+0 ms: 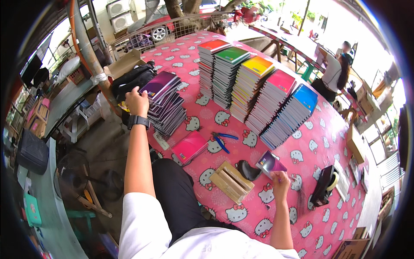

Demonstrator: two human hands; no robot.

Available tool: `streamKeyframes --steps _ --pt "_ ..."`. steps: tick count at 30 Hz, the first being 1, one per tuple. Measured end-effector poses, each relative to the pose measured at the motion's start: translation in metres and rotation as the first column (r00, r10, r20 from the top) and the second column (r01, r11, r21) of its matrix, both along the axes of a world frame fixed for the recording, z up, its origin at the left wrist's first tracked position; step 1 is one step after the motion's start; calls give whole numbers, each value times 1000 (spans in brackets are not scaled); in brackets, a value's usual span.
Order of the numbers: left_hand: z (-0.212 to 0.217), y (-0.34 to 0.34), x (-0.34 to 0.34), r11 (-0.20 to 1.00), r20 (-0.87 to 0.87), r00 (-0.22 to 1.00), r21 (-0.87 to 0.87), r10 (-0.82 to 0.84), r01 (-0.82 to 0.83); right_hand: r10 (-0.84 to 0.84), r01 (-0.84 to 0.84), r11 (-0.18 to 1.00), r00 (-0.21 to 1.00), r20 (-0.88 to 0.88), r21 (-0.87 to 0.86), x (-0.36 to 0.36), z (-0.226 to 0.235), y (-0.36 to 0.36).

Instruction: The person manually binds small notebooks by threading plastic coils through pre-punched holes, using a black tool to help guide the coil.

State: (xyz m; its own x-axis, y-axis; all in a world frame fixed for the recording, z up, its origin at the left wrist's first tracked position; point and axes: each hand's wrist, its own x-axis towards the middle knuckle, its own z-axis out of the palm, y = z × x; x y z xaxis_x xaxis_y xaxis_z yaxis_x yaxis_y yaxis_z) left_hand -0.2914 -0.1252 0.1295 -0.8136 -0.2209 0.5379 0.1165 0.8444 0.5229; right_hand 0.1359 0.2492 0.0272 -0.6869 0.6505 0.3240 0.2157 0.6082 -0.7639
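While the left hand (136, 102) is resting open on the purple stack (166, 103), 1 purple notebook (270, 163) is being pinched, seemingly firmly, by the right hand (281, 178); edges should be squared.

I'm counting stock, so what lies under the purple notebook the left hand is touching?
The left hand rests on the purple notebook, which tops a leaning stack of spiral notebooks. Only their edges show; their covers are hidden. The stack stands on the pink patterned tablecloth.
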Motion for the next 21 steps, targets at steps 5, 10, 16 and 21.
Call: streamKeyframes --steps 5,10,16,21 --pt "12 17 43 975 -467 857 -148 -216 165 58 -119 941 979 195 316 -8 -10 34" --pt "11 91 145 773 -334 729 0 -598 634 79 -291 886 862 500 361 -13 -17 40" --pt "-38 138 196 559 -160 593 215 -789 801 108 -313 886 857 504 343 -15 -11 46" --pt "-50 132 185 554 -141 617 320 -774 768 146 -369 858 842 519 357 -18 -7 54"
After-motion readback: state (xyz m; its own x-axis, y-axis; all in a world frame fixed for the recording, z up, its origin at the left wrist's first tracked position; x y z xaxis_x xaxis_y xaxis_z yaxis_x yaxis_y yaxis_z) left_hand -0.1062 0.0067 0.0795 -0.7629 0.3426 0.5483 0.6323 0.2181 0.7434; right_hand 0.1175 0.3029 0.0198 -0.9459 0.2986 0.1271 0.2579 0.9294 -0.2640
